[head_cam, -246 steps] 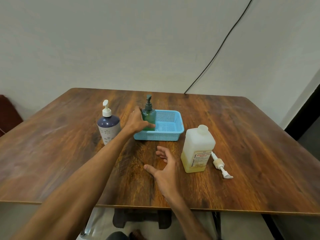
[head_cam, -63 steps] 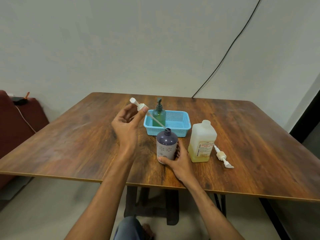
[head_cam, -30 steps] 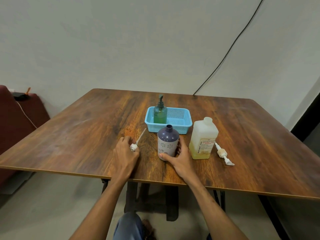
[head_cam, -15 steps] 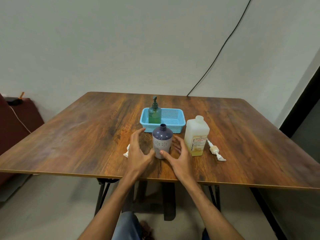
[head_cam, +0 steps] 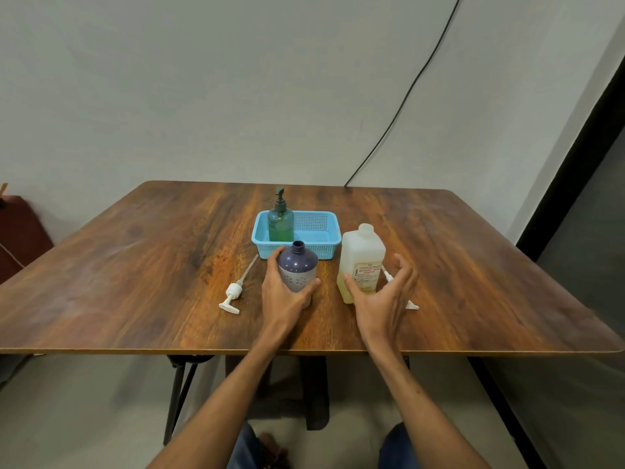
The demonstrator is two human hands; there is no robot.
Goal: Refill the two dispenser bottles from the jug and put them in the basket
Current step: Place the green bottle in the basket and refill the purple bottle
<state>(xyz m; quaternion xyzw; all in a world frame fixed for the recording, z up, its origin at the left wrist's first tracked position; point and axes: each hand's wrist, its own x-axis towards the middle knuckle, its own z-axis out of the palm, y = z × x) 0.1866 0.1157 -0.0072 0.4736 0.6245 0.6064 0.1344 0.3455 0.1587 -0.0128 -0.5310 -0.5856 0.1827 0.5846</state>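
The purple bottle (head_cam: 297,269) stands uncapped in front of the blue basket (head_cam: 318,231). My left hand (head_cam: 282,296) grips its body from the left. Its white pump (head_cam: 236,288) lies on the table to the left. The green pump bottle (head_cam: 280,221) stands upright in the basket's left end. The white jug (head_cam: 361,262), open at the top with yellowish liquid low inside, stands to the right. My right hand (head_cam: 385,299) is spread around the jug's near right side, thumb by the label; I cannot tell if the fingers touch it.
A second pump (head_cam: 411,304) lies on the table to the right of the jug, mostly hidden behind my right hand. A black cable (head_cam: 406,96) runs down the wall to the table's far edge. A dark red seat (head_cam: 20,231) stands at the left.
My left hand has closed around the purple bottle. My right hand has left that bottle and moved right to the jug. Before that, the pump was pulled out and laid on the table.
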